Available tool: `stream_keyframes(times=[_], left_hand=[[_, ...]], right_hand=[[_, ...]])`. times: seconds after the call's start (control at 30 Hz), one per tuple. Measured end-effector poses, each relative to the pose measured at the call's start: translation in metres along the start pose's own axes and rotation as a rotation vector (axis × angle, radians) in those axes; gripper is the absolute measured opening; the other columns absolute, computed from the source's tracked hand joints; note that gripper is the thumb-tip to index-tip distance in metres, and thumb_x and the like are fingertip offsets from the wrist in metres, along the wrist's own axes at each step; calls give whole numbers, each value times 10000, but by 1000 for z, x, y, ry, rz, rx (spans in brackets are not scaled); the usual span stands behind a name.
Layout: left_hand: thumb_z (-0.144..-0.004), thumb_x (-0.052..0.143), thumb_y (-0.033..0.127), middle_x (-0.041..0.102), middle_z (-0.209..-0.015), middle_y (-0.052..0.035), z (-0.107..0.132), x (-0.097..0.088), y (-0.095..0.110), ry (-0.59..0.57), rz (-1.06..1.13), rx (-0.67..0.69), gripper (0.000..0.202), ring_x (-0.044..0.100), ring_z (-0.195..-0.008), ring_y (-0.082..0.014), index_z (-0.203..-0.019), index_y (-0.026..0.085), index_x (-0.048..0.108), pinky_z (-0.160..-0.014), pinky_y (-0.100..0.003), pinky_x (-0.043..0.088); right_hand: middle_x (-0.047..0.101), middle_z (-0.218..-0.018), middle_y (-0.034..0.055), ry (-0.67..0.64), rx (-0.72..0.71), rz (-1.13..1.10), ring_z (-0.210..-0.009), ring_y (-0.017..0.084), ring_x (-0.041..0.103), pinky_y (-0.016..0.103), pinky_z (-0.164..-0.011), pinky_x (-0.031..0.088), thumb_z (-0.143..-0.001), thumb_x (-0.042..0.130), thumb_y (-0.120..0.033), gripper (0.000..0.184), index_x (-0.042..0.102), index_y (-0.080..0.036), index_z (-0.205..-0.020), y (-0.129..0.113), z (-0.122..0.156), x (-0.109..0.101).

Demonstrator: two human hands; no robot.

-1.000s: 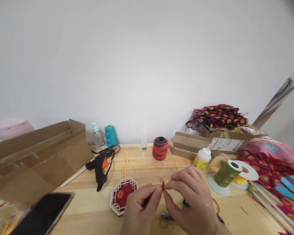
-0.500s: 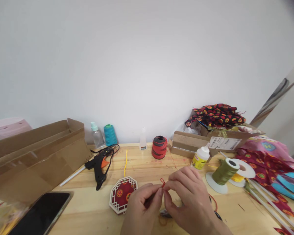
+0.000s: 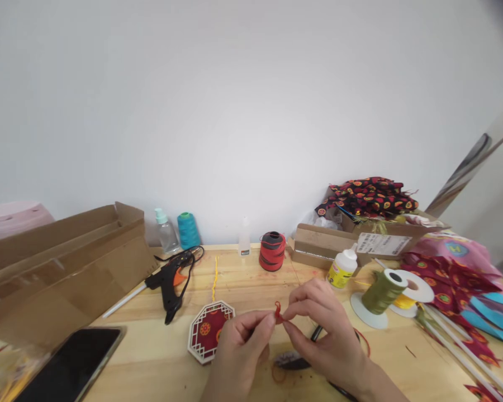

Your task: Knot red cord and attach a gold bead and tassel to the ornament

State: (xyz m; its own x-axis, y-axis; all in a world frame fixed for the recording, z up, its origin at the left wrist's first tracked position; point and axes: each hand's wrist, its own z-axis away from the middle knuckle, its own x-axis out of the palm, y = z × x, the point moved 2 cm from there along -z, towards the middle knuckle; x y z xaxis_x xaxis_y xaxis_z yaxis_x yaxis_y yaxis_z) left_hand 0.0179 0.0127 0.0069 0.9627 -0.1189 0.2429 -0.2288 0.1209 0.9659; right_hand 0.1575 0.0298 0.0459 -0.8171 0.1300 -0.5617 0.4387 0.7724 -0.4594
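Observation:
A small loop of red cord (image 3: 278,307) stands up between the fingertips of both hands. My left hand (image 3: 243,346) pinches it from the left, thumb against forefinger. From the right, my right hand (image 3: 324,329) pinches the same cord, its fingertips close beside the left ones. The knotted part is mostly hidden by the fingers. Left of my left hand lies an octagonal wooden frame (image 3: 195,350) backed with dark red patterned fabric, a yellow cord (image 3: 214,279) running from its top. Under my right hand is a dark tool (image 3: 295,360), partly covered, with red cord around it.
A black glue gun (image 3: 169,287), a phone (image 3: 67,368) and a long cardboard box (image 3: 67,273) are on the left. Behind stands a red-and-black thread spool (image 3: 272,251). To the right are a glue bottle (image 3: 342,269), a green thread spool (image 3: 383,293) and patterned fabric (image 3: 373,196).
My hands have moved slightly apart, still pinching the red cord, and the loop has narrowed. More of the dark tool beneath them now shows.

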Motion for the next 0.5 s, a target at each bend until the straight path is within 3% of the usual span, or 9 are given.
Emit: stream_keyframes(times=[0.5], left_hand=[[-737, 534, 419, 234, -464, 79, 1, 3, 3, 58, -148, 17, 328, 190, -438, -69, -718, 122, 672, -406, -213, 129]], right_hand=[[569, -640, 3, 104, -39, 122, -619, 133, 488, 271, -564, 376, -696, 549, -88, 112, 580, -192, -669, -7, 0, 5]])
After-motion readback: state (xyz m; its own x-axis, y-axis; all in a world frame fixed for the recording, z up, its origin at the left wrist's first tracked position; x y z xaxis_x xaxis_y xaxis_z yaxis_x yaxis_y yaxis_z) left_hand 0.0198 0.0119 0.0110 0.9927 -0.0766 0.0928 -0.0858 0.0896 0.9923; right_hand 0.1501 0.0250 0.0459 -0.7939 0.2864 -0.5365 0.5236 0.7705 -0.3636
